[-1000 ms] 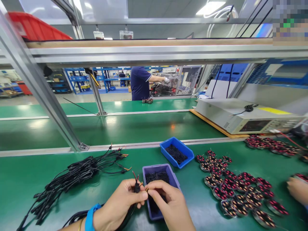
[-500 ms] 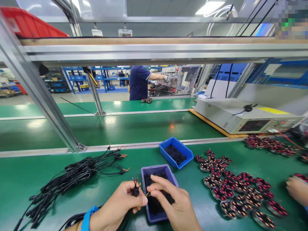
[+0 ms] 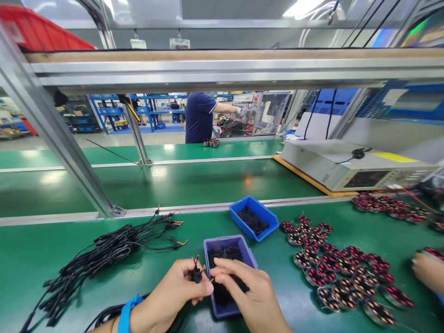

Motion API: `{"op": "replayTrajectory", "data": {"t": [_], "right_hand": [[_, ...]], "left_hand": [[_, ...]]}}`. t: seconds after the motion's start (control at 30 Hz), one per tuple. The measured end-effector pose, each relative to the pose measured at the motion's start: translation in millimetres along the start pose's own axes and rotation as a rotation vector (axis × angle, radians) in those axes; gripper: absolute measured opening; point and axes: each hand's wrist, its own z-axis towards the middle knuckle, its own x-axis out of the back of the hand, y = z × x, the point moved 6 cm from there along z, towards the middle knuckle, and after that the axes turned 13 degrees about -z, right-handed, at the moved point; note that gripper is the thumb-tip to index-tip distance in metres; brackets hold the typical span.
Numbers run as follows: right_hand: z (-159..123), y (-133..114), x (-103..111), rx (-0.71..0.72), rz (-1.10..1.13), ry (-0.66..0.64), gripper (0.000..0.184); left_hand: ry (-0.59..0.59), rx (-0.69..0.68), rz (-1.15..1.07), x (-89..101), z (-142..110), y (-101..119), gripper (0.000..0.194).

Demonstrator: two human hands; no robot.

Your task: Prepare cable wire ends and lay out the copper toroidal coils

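My left hand (image 3: 183, 289) is closed around the end of a black cable (image 3: 197, 275), whose thin red, orange and yellow wires stick up and out past the thumb. The fingers of my right hand (image 3: 248, 289) are pinched at the yellow wire's tip, and whatever lies between them is too small to make out. Both hands hover at the front of a purple bin (image 3: 207, 259) holding many thin, short black pieces that look like tubing. Just behind it sits a blue bin (image 3: 239, 222) with similar black pieces. The rest of the held cable trails beneath my left wrist.
A bundle of black cables (image 3: 118, 247) lies left on the green bench. To the right are many copper-wound motor stators (image 3: 329, 266), with another person's hand (image 3: 428, 273) beside them. A grey instrument (image 3: 322, 162) stands behind. A metal frame post (image 3: 79, 148) rises at left.
Both hands stay nearly in place at the wire ends; the cable end and my right fingers have shifted very slightly. The view has tilted a little.
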Motion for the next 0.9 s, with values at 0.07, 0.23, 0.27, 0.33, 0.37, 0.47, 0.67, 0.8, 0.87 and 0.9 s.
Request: {"op": "replayTrajectory", "data": {"t": [0.07, 0.23, 0.27, 0.33, 0.37, 0.47, 0.67, 0.8, 0.87, 0.9], "right_hand": [[1.0, -2.5, 0.2, 0.054, -0.029, 0.011, 0.019], [0.2, -13.4, 0.2, 0.216, -0.070, 0.030, 0.024], [0.1, -11.4, 1.1, 0.184, -0.050, 0.036, 0.024], [0.0, -0.9, 5.1, 0.033, 0.028, 0.076, 0.023], [-0.4, 6.0, 7.2, -0.057, 0.072, 0.101, 0.023], [0.3, 21.0, 8.3, -0.230, 0.124, 0.094, 0.030], [6.7, 23.2, -1.2, -0.246, 0.148, -0.091, 0.037], [5.0, 24.9, 0.6, -0.228, 0.121, -0.054, 0.033], [2.9, 26.8, 1.2, -0.229, 0.131, -0.034, 0.031], [2.0, 27.3, 1.0, -0.232, 0.149, -0.030, 0.030]], "left_hand": [[0.003, -0.001, 0.004, -0.5, -0.2, -0.8, 0.037], [-0.009, -0.005, -0.022, -1.5, 0.0, -0.6, 0.038], [-0.002, -0.004, -0.027, -1.0, 0.3, 0.0, 0.037], [0.012, 0.000, -0.032, -0.1, 1.0, 1.2, 0.037], [0.013, 0.005, -0.031, -0.2, 1.3, 1.5, 0.037], [0.006, 0.022, -0.019, -2.1, 1.2, 1.1, 0.038], [-0.019, 0.029, 0.009, -5.3, -0.1, -0.5, 0.035], [-0.043, 0.026, 0.016, -4.1, 0.8, -0.1, 0.032], [-0.041, 0.022, 0.019, -3.0, 0.9, 0.2, 0.032], [-0.039, 0.025, 0.022, -2.5, 0.8, 0.0, 0.031]]}}
